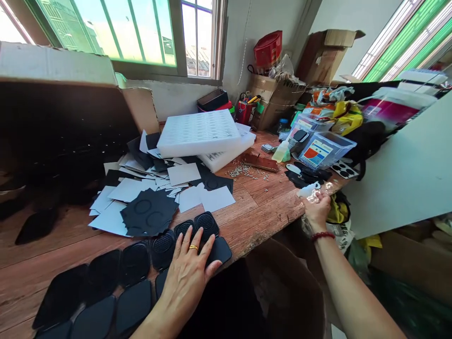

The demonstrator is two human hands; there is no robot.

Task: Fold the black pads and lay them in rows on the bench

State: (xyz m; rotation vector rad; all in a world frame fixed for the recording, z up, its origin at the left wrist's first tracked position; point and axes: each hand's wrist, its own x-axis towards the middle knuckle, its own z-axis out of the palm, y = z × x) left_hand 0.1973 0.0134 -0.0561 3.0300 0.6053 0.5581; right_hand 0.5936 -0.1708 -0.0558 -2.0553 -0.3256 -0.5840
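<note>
My left hand lies flat with fingers spread over a row of opened black square compact cases near the table's front edge. A ring is on one finger. Under the fingertips are round ridged recesses in the cases; part of the row is hidden by the hand. At the table edge on the right, my right hand has its fingers closed around a small whitish bottle-like thing, partly covered by the fingers. Black flat cut pieces lie just beyond it.
Black and white card pieces are heaped behind the cases. White foam trays are stacked behind. Small metal bits lie scattered beside a brown block. Clear plastic bins stand right; a large cardboard box stands left.
</note>
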